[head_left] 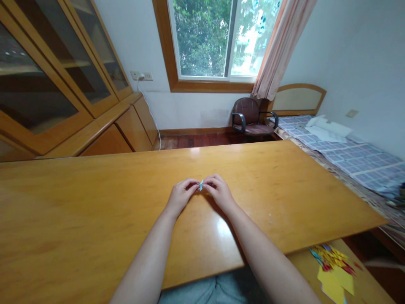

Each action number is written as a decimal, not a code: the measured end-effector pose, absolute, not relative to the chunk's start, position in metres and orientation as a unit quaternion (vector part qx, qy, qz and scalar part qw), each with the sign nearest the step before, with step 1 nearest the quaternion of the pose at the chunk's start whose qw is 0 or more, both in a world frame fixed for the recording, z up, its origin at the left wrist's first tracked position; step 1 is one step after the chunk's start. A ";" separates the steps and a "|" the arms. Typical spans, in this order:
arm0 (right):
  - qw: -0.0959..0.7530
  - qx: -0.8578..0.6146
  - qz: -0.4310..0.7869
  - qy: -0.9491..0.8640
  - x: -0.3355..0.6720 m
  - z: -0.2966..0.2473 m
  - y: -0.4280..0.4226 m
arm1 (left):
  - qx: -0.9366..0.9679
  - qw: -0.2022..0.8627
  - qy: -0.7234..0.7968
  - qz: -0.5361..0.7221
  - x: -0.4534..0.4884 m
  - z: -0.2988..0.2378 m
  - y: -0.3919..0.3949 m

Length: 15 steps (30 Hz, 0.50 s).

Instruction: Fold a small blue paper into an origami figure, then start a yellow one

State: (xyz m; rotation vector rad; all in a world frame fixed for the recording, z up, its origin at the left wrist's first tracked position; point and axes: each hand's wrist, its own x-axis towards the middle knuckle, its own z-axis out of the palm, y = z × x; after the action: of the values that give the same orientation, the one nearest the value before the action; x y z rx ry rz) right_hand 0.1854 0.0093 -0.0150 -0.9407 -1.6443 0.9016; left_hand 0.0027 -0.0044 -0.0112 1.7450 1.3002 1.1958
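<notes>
Over the middle of the wooden table [95,211], my two hands meet at a tiny light-green folded piece [201,185] that looks like paper. My left hand [183,194] pinches its left side between thumb and fingertips. On the other side, my right hand [220,192] pinches it the same way. Only a small pointed part shows between the fingertips; the rest is covered by them. Both forearms reach in from the near edge of the table.
At the lower right, a lower wooden surface [368,283] holds a pile of small yellow, red and teal pieces [332,255] and yellow sheets [337,280]. Glass-fronted cabinets [63,63] stand left. An office chair [249,116] and a bed [354,156] are beyond the table.
</notes>
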 end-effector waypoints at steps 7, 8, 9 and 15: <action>0.493 -0.392 0.376 -0.680 0.186 -0.013 0.009 | 0.694 0.315 0.494 0.418 0.003 -0.009 -0.005; 0.492 -0.393 0.376 -0.679 0.186 -0.013 0.009 | 0.695 0.313 0.494 0.418 0.003 -0.009 -0.005; 0.492 -0.396 0.375 -0.678 0.185 -0.012 0.009 | 0.695 0.310 0.494 0.420 0.004 -0.008 -0.006; 0.483 -0.409 0.382 -0.673 0.188 -0.011 0.012 | 0.702 0.294 0.488 0.427 0.005 -0.003 -0.009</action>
State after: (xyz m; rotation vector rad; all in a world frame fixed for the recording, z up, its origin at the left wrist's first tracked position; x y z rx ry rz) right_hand 0.1878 0.0119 -0.0112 -0.9974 -1.6412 0.9314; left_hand 0.0049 -0.0086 -0.0035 1.8691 1.2996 1.1356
